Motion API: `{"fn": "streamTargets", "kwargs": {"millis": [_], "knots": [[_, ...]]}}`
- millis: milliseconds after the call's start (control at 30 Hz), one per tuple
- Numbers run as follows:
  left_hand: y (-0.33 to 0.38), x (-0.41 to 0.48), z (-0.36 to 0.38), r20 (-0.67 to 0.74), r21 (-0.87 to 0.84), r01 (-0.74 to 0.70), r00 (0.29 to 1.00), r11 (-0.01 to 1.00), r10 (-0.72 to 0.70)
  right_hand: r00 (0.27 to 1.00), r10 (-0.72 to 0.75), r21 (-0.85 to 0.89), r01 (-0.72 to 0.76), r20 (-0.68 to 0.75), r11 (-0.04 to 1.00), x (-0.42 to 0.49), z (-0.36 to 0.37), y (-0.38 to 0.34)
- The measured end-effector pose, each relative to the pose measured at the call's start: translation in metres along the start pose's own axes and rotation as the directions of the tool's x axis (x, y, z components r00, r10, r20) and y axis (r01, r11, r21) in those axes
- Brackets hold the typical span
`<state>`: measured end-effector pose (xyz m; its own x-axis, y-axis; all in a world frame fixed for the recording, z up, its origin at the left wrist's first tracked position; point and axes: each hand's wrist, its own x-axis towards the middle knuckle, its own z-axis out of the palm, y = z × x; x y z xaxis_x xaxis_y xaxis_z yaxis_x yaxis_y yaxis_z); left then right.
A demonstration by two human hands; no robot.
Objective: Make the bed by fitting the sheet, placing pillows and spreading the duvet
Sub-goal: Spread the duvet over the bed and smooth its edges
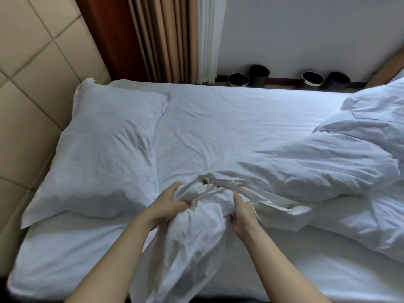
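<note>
Left hand (168, 207) and right hand (242, 216) clench curled fingers round the bunched duvet (295, 171), seemingly its corner.

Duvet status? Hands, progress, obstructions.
Both grip bunched duvet: left hand, right hand. Heaped, not yet spread. Bare sheet on, pillow placed; nothing blocking.

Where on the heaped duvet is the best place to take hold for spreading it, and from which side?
Probably the gathered end of the duvet, from the near edge of the bed, where the left hand and right hand grip it. That end is bunched into a graspable roll, while the bulk lies heaped to the right, away from the pillow.
</note>
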<state>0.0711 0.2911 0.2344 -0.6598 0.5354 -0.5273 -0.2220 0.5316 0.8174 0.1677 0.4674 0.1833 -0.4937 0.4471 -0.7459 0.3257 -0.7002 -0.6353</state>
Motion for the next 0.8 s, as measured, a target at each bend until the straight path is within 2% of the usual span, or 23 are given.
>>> {"fn": "streamTargets", "kwargs": {"millis": [67,167,267,367,567,700,800], "knots": [[-0.001,0.000,-0.002,0.035,0.026,-0.006,0.999,1.000,0.005,0.996,-0.062,-0.088,0.067,0.064,0.994,-0.007,0.003,-0.001],[0.000,0.001,0.016,0.177,-0.001,0.054,0.983,0.999,-0.053,0.974,-0.134,-0.215,0.172,0.181,0.961,-0.020,0.008,-0.009],[-0.004,0.011,0.047,0.210,-0.037,-0.046,0.976,0.998,0.052,0.955,-0.044,-0.114,0.081,0.295,0.990,-0.027,0.003,-0.013],[-0.008,0.025,0.064,0.123,-0.047,-0.092,0.988,0.995,0.097,0.935,0.026,-0.040,-0.012,0.355,0.999,-0.029,-0.008,-0.010],[0.001,0.041,0.080,0.020,-0.015,-0.131,0.991,0.991,0.131,0.920,0.048,-0.106,-0.007,0.389,0.994,-0.036,-0.022,-0.015],[0.008,0.045,0.095,-0.072,0.040,-0.218,0.973,0.975,0.220,0.938,0.008,0.120,-0.053,0.346,0.991,-0.036,-0.030,-0.013],[0.019,0.036,0.096,0.005,0.134,-0.314,0.949,0.940,0.317,0.972,-0.064,0.220,0.013,0.226,0.975,-0.036,-0.041,-0.020]]}}
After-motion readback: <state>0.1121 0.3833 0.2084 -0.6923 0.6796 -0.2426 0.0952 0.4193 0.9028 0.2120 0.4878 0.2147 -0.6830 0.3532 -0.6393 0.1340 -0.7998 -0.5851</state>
